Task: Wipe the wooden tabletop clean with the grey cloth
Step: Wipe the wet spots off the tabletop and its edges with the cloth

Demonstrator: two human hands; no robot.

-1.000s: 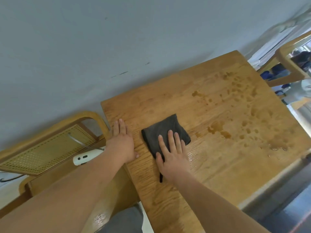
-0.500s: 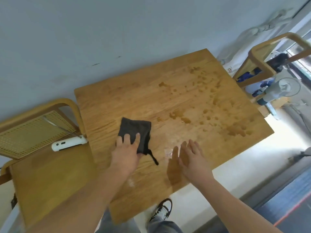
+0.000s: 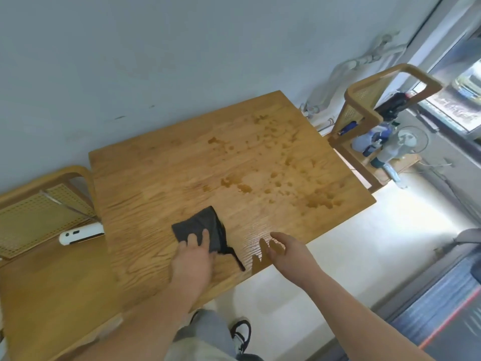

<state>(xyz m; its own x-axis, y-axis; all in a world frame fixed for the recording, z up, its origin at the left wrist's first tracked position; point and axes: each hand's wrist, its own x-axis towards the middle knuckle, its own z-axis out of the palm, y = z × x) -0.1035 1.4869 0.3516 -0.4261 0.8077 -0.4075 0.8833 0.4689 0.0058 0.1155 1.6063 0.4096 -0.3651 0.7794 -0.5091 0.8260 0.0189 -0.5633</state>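
The grey cloth (image 3: pixel 205 227) lies folded on the wooden tabletop (image 3: pixel 169 168), near its front edge, with a dark loop trailing toward me. My left hand (image 3: pixel 192 261) presses down on the cloth's near corner, fingers on top of it. My right hand (image 3: pixel 289 252) hovers with fingers spread over the table's front edge, just right of the cloth, holding nothing. Brown wet stains (image 3: pixel 281 175) are scattered over the right half of the tabletop, beyond and to the right of the cloth.
A wooden chair (image 3: pixel 52 269) stands against the table's left side with a white device (image 3: pixel 80 233) on its seat. Another cane-backed chair (image 3: pixel 364 113) holding a small fan (image 3: pixel 406 144) stands at the right. A grey wall runs behind the table. My shoe (image 3: pixel 242 332) is below.
One second ago my right hand pressed the cloth and my left hand rested on the table's left edge. Now my left hand holds the cloth and my right hand has lifted off, empty.
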